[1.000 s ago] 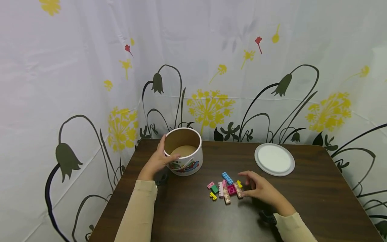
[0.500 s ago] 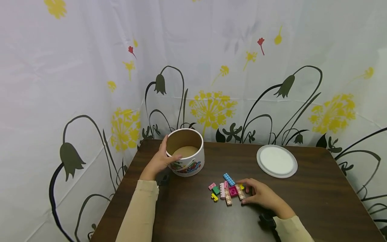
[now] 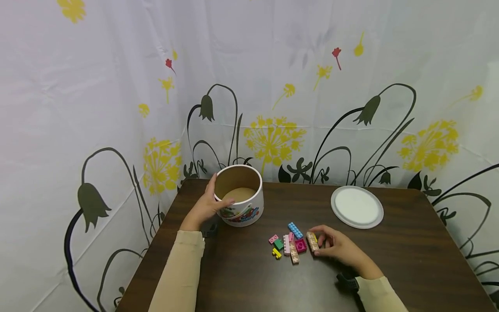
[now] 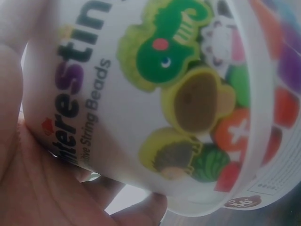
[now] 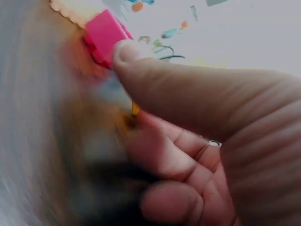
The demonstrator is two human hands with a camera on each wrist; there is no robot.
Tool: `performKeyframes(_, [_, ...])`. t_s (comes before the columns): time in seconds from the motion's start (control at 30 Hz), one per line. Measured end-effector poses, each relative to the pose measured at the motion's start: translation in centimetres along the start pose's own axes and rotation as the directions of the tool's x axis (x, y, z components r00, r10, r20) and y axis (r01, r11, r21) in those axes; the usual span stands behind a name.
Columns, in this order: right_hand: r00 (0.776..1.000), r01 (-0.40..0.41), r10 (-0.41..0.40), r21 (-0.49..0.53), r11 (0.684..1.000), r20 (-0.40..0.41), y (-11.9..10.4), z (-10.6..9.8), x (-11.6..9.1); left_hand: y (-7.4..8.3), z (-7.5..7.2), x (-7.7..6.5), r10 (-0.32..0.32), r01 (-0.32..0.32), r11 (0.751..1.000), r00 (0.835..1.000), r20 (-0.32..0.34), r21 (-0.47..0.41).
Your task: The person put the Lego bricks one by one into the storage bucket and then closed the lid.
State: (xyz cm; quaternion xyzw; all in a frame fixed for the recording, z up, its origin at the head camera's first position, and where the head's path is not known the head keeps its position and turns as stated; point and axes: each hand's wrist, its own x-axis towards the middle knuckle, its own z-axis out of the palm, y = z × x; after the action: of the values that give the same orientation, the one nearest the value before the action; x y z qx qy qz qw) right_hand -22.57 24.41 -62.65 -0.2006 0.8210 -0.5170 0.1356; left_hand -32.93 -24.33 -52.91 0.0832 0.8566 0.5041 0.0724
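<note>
Tan brick (image 3: 312, 241) is at the right edge of the brick pile on the counter (image 3: 253, 277). My right fingers (image 3: 322, 229) pinch it, index at the far end, thumb at the near end. Can't tell if it's off the surface; right wrist view is too blurred. Yellow brick (image 3: 316, 238) sits just beside it, partly hidden.

Left of that, loose: magenta brick (image 3: 300, 245), second tan brick (image 3: 294, 253), blue brick (image 3: 295, 230), green brick (image 3: 278, 244), some pinks, another yellow. My left fingers (image 3: 210, 187) grip the printed tub (image 3: 249, 212) at its rim, thumb over the near side. White lid (image 3: 357, 207) lies flat, well apart.

Status, my read: early. Done: tub uncovered, one brick in hand. Left: the other bricks, all unheld; none visible in the tub.
</note>
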Motion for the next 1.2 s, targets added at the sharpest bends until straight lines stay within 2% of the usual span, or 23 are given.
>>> performKeyframes(0.07, [1.000, 0.010, -0.010, 0.067, 0.998, 0.004, 0.13, -0.34, 0.00, 0.12, -0.03, 0.04, -0.003, 0.003, 1.000, 1.000, 0.003, -0.006])
performKeyframes(0.17, [1.000, 0.011, -0.013, 0.099, 0.995, 0.023, 0.21, -0.54, 0.04, 0.25, -0.06, 0.05, -0.008, 0.008, 1.000, 1.000, 0.006, -0.004])
performKeyframes(0.5, [1.000, 0.013, -0.013, 0.092, 0.996, -0.001, 0.62, -0.30, 0.09, -0.05, -0.11, 0.05, 0.016, -0.016, 1.000, 1.000, 0.006, -0.007])
performKeyframes(0.9, [0.998, -0.064, 0.065, 0.120, 0.991, -0.005, 0.32, -0.14, -0.19, -0.15, -0.03, 0.02, 0.002, -0.002, 1.000, 1.000, 0.007, 0.002])
performKeyframes(1.2, [0.997, -0.067, 0.073, 0.148, 0.987, -0.038, 0.40, -0.09, -0.24, -0.38, 0.19, 0.03, 0.016, -0.016, 1.000, 1.000, -0.004, -0.014])
